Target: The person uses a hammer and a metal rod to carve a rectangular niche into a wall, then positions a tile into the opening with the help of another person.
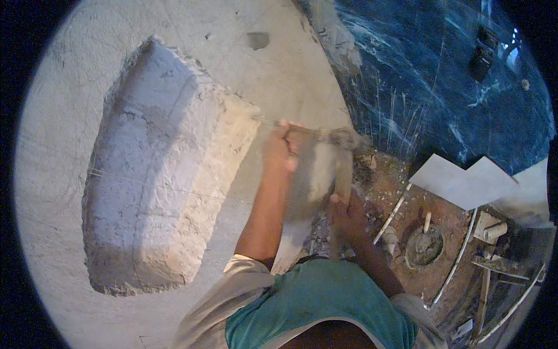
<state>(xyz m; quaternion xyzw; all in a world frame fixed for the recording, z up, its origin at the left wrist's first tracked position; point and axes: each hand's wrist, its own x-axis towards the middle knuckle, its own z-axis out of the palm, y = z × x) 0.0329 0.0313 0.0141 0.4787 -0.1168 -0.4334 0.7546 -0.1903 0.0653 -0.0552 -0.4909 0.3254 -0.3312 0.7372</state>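
My left hand (283, 145) is wrapped round a thin metal chisel (268, 121), whose tip meets the right edge of a rough recess (157, 174) cut into the pale plastered wall (302, 70). In my right hand (345, 216) is the wooden handle of a hammer (343, 174). The hammer's head, blurred by motion, is at the chisel's back end; whether the two touch I cannot tell. Chipped, uneven plaster lines the recess, and a string or wire (145, 185) runs across it.
Rubble and dirt cover the floor (372, 192). To the right are a round pan of grey mortar (424, 246), white broken sheets (465, 180), pale pipes (456, 262) and a wooden frame (485, 285). A blue marbled surface (407, 75) carries a small black object (483, 52).
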